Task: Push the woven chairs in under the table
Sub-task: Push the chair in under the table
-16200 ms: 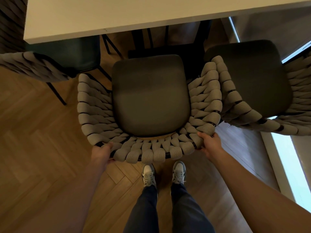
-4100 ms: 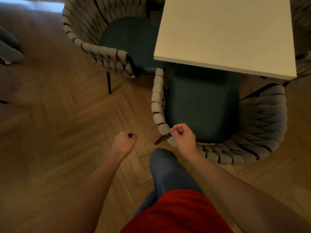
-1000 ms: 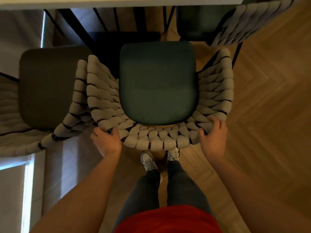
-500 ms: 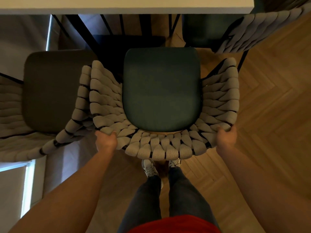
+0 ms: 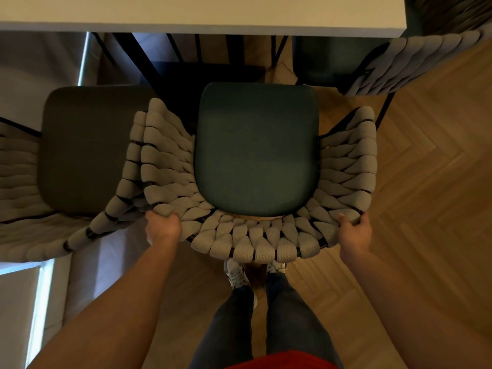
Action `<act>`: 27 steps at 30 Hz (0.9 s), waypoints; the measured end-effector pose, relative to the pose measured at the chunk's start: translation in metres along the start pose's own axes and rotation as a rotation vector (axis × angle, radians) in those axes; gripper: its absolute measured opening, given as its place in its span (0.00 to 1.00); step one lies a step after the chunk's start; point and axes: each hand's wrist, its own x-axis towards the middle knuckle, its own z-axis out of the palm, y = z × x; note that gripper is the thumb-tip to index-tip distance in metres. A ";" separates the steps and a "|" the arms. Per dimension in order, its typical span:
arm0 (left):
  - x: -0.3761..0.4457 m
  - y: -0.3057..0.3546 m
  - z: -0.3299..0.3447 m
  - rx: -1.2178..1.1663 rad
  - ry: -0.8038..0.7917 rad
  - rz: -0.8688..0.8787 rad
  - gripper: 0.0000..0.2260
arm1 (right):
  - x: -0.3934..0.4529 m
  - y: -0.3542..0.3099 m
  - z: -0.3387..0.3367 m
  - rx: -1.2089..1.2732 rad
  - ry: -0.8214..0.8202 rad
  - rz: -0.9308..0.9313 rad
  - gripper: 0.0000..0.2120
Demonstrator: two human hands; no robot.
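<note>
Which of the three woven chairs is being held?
The middle chair, green seat: left hand and right hand grip its woven back; its neighbours go untouched.

no readable text, no labels, no brand marks, no numbers or signs anywhere in the frame (shoes too blurred to tell)

Dim warm light, wide-angle edge distortion

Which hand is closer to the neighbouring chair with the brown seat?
Left. The left hand grips the green-seat chair beside the brown-seat chair; the right hand grips its far corner.
</note>
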 end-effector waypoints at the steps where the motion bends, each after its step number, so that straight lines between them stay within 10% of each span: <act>1: 0.002 -0.002 0.000 0.005 0.004 -0.002 0.24 | -0.003 0.002 -0.001 0.001 -0.005 -0.009 0.25; 27: 0.033 -0.104 -0.090 -0.309 -0.262 -0.013 0.17 | -0.110 0.031 0.042 -0.196 0.251 -0.083 0.30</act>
